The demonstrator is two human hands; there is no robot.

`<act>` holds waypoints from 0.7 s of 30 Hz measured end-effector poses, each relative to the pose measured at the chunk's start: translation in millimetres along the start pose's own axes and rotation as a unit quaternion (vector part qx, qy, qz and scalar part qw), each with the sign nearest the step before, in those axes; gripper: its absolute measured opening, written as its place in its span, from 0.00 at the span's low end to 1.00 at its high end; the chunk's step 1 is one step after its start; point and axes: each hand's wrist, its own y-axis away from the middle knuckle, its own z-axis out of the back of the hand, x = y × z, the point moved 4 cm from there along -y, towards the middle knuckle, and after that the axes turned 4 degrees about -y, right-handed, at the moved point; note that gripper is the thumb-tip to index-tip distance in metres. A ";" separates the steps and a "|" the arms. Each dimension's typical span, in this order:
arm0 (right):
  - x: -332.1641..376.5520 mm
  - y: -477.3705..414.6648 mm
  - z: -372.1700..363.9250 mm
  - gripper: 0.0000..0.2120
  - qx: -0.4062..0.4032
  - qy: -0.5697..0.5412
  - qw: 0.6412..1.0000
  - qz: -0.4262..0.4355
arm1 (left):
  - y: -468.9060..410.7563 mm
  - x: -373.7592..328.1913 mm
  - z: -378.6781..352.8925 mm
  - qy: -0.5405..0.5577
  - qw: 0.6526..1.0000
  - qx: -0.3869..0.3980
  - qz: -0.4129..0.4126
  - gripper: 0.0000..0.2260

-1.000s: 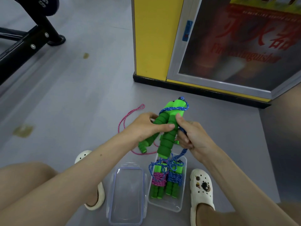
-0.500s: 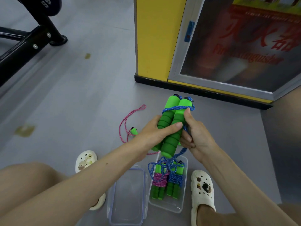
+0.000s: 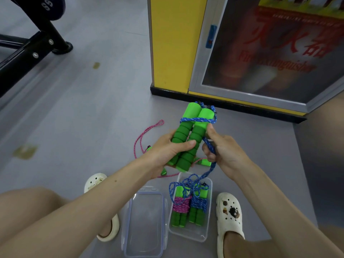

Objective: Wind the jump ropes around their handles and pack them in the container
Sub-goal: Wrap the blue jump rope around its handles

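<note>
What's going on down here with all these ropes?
A person on the floor is packing jump ropes. The left hand grips a pair of green handles while the right hand winds the blue rope around them. Two wound ropes already lie in the clear container, lid beside it. A pink rope lies loose on the floor.

We look through one wide-angle camera worn on the person's head, facing forward and down. It sits close above the left hand [image 3: 167, 151] and right hand [image 3: 226, 153]. The grey floor [image 3: 89, 118] fills most of the frame, and a yellow cabinet [image 3: 171, 43] stands ahead.
</note>
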 end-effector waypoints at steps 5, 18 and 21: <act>0.2 1.7 -0.1 0.09 0.006 0.046 0.998 0.038 | 0.7 -6.3 11.2 -0.027 0.998 -0.050 -0.041 0.13; 3.9 -3.9 14.5 0.08 -0.097 -0.039 0.994 0.038 | -0.4 -10.3 12.6 -0.088 0.993 -0.055 -0.054 0.14; 5.2 -0.3 14.3 0.06 -0.087 -0.024 0.995 0.037 | -1.7 -9.1 13.9 -0.129 0.986 -0.076 -0.071 0.11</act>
